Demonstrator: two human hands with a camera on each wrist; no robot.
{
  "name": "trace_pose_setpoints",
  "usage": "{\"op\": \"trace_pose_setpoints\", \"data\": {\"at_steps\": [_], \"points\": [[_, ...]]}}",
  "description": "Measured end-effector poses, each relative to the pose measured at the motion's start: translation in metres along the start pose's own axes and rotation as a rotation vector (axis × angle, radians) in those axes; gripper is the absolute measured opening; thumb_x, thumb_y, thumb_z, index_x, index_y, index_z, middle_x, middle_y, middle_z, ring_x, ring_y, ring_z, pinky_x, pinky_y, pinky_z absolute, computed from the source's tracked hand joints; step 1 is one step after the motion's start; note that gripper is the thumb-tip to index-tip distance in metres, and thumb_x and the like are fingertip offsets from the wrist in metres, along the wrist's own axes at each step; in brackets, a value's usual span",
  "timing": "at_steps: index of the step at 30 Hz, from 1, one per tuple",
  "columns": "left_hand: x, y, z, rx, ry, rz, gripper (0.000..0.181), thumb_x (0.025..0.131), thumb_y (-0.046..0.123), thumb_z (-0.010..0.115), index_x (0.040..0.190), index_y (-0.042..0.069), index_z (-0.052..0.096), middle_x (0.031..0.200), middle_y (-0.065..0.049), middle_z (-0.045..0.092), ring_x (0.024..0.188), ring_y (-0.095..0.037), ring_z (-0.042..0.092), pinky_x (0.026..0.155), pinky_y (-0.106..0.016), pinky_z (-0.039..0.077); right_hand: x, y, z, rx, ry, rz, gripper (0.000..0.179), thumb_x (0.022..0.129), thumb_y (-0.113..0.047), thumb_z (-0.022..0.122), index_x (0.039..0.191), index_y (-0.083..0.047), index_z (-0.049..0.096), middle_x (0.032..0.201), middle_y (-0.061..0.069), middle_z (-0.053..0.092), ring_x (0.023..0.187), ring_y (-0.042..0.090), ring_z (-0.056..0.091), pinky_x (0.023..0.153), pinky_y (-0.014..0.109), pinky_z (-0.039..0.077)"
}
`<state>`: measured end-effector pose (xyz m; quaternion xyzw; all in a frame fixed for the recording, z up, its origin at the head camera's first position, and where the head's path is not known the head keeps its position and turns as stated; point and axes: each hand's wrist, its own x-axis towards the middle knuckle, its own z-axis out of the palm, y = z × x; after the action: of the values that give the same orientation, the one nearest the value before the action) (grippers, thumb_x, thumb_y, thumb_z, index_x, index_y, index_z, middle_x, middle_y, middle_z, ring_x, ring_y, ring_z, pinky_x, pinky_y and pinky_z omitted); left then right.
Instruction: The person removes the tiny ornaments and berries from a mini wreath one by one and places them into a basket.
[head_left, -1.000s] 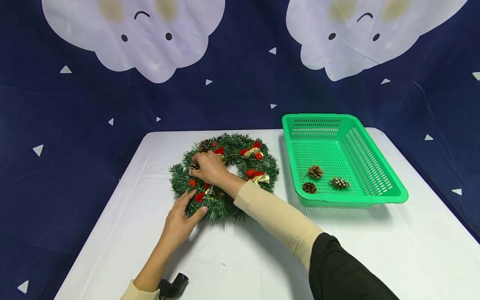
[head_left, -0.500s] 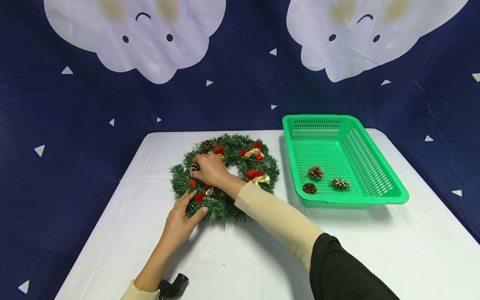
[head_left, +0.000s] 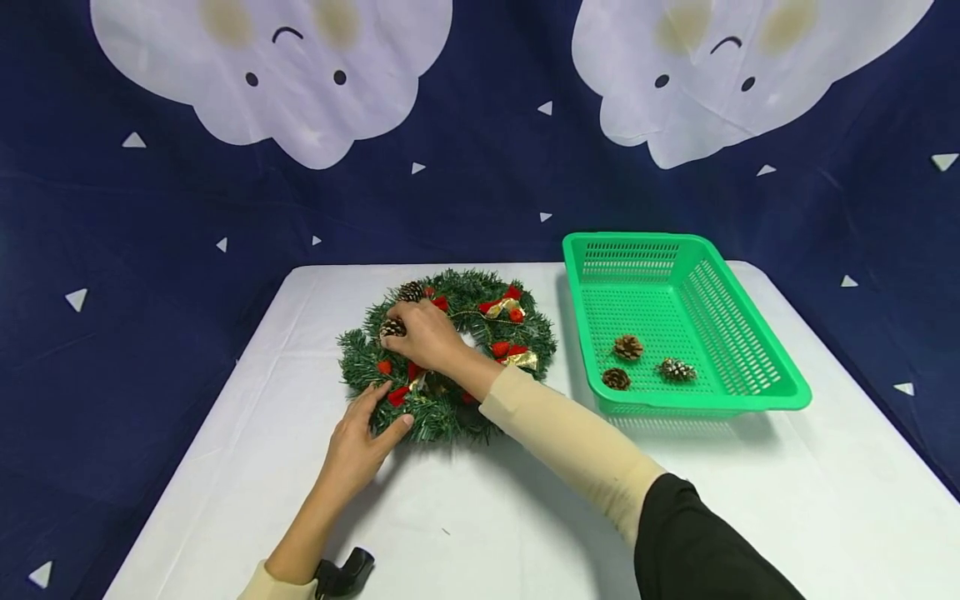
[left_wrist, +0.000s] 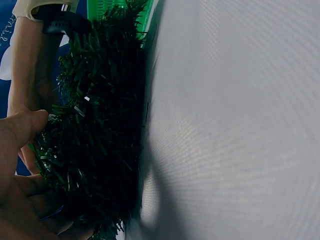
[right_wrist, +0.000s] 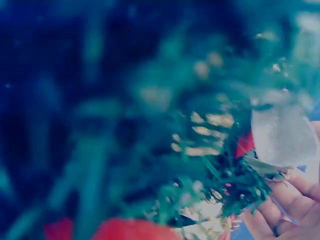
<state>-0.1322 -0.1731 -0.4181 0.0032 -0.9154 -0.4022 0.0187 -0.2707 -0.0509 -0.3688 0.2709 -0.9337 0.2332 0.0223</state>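
A green tinsel wreath [head_left: 517, 333] with red bows, gold ribbon and red berries lies on the white table. My right hand [head_left: 427, 333] reaches over its left side and pinches a brown pinecone [head_left: 392, 328] between thumb and fingers, close over the greenery. Just behind, a second pinecone [head_left: 410, 292] sits on the wreath. At the front left edge my left hand [head_left: 360, 442] rests with thumb and fingers spread against the wreath. In the left wrist view its thumb [left_wrist: 30, 122] touches the tinsel. The right wrist view is mostly blurred foliage.
A green plastic basket [head_left: 772, 362] stands right of the wreath, with several pinecones near its front left corner: an upright one [head_left: 627, 347], a darker one [head_left: 617, 379] and a silvery one [head_left: 677, 370]. A dark blue curtain [head_left: 480, 208] hangs behind the table.
My right hand and forearm have shifted slightly to the right, and more of the pinched pinecone shows. My left hand stays at the wreath's edge. The head view has shifted a little.
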Motion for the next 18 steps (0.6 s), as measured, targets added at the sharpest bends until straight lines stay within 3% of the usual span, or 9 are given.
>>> {"op": "trace_pose_setpoints", "data": {"at_steps": [18], "points": [[-0.001,0.0,-0.001,-0.013,-0.022,-0.013,0.071,0.089,0.046,0.061,0.147,0.016,0.034,0.155,-0.019,0.024,0.139,-0.047,0.025,0.107,-0.068,0.024,-0.021,0.004,-0.032,0.108,0.041,0.011,0.048,0.088,-0.041,0.064,0.13,-0.02,0.055,0.127,0.0,0.06,0.117,0.02,0.054,0.094,0.04,0.049]]}}
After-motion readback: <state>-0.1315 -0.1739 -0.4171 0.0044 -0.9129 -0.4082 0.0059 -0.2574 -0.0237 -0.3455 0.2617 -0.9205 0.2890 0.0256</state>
